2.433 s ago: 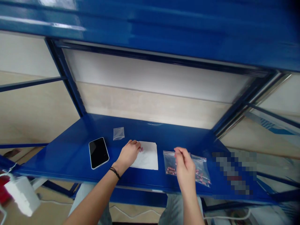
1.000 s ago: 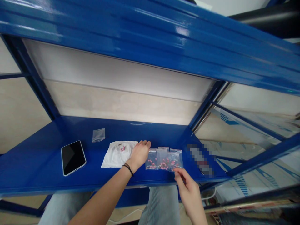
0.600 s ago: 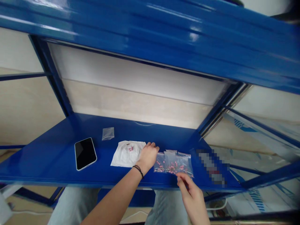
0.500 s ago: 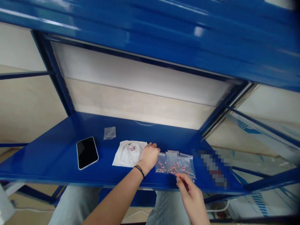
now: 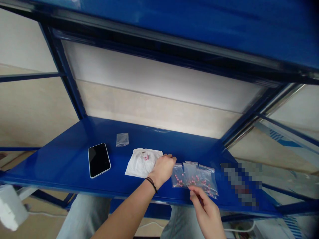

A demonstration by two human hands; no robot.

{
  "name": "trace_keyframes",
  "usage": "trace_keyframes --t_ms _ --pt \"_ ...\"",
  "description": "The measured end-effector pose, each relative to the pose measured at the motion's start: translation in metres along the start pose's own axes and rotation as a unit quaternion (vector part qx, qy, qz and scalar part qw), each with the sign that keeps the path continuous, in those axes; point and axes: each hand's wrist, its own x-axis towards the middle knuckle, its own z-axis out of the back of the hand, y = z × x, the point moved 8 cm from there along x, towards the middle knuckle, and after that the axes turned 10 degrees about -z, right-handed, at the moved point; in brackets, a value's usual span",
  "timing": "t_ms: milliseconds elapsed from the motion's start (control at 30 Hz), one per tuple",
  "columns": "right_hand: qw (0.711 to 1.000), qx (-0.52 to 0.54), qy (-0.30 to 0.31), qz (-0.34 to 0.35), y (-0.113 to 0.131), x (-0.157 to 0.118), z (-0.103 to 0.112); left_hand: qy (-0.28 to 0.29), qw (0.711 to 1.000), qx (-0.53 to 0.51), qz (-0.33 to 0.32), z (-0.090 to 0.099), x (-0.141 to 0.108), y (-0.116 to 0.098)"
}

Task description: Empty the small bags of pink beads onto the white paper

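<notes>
Several small clear zip bags [image 5: 194, 177] with pink beads lie overlapping in a row on the blue table [image 5: 82, 136]. My left hand [image 5: 163, 167], a dark band at its wrist, is closed at the top left corner of the leftmost bag; its fingertips are partly hidden. At the lower edge of the bags, the thumb and forefinger of my right hand [image 5: 204, 207] are pinched together. Left of my left hand lies a crumpled white sheet [image 5: 136, 167], partly under the hand, with a few pink beads [image 5: 146, 157] on it.
A phone [image 5: 99, 161] with a dark screen lies at the left. Behind it is another clear bag [image 5: 122, 139]. A blurred-out patch [image 5: 240, 184] covers something at the right end. A blue shelf [image 5: 174, 23] overhangs the table.
The view has shifted, so the table and everything on it appear farther right. Both hands remain at the bags in nearly the same poses.
</notes>
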Motion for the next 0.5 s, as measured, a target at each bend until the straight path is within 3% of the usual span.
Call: trace_keyframes --t_ms 167,300,367,500 --pt "1.0 0.006 -0.006 -0.004 0.0 0.0 0.004 -0.017 1.0 -0.006 -0.021 0.02 -0.006 -0.009" --pt "0.998 0.007 -0.065 0.017 0.023 -0.004 0.03 -0.07 0.996 -0.025 -0.057 0.051 -0.015 -0.03" --pt "0.994 -0.008 -0.095 0.05 0.043 -0.009 0.047 -0.097 0.99 -0.043 -0.097 0.068 -0.022 -0.047" --pt "0.975 -0.093 -0.086 0.185 0.089 -0.022 0.067 -0.109 0.977 -0.052 -0.174 0.09 -0.037 -0.081"
